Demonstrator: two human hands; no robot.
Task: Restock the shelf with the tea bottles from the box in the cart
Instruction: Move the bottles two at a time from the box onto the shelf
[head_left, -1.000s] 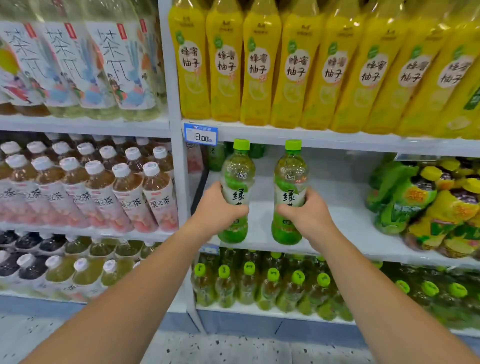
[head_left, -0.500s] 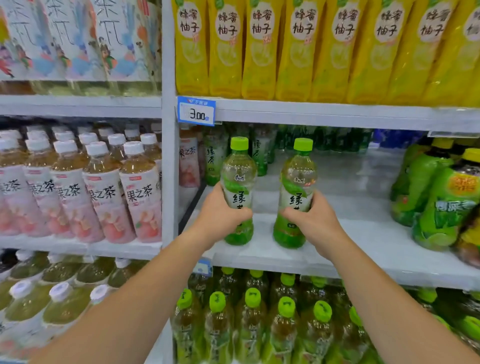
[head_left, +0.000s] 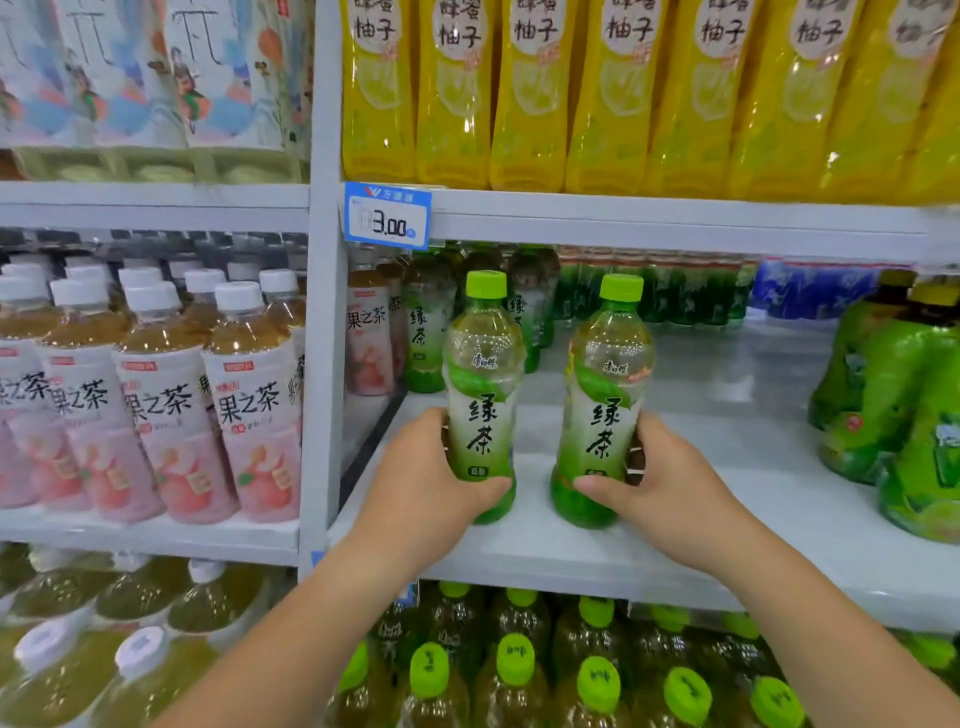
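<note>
Both the left tea bottle (head_left: 480, 395) and the right tea bottle (head_left: 605, 410) were clear, glossy plastic that caught the lights up near the shoulder, with smooth shrink-film labels lower down and green caps (head_left: 486, 284) in a duller, more matt plastic. The shelf (head_left: 727, 467) under them looked like smooth white painted metal, with a soft sheen, nothing mirror-like. The yellow bottles (head_left: 530, 104) above were wrapped in super shiny, slightly crinkly film, and the price tag (head_left: 387, 215) looked like printed paper in a blue plastic holder.
</note>
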